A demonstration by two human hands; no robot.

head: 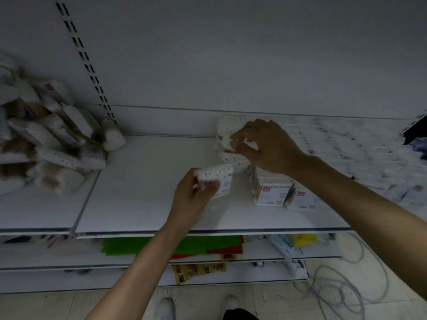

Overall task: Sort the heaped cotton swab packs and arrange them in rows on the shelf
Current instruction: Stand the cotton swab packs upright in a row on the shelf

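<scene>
A jumbled heap of cotton swab packs (48,139) lies at the left end of the white shelf (143,181). My left hand (194,197) grips one pack of white swabs (219,179) above the middle of the shelf. My right hand (265,146) pinches the top of a standing pack (225,135) in a short row near the back. Two upright packs with pale labels (272,192) stand to the front right of it. More packs lie in blurred rows (358,153) at the right.
A slotted upright (92,72) runs up the back panel. Lower shelves hold green and red sheets (180,245), snack packets (198,271) and a bag. Grey cables (342,287) coil on the floor at the right. My shoes (166,308) show at the bottom.
</scene>
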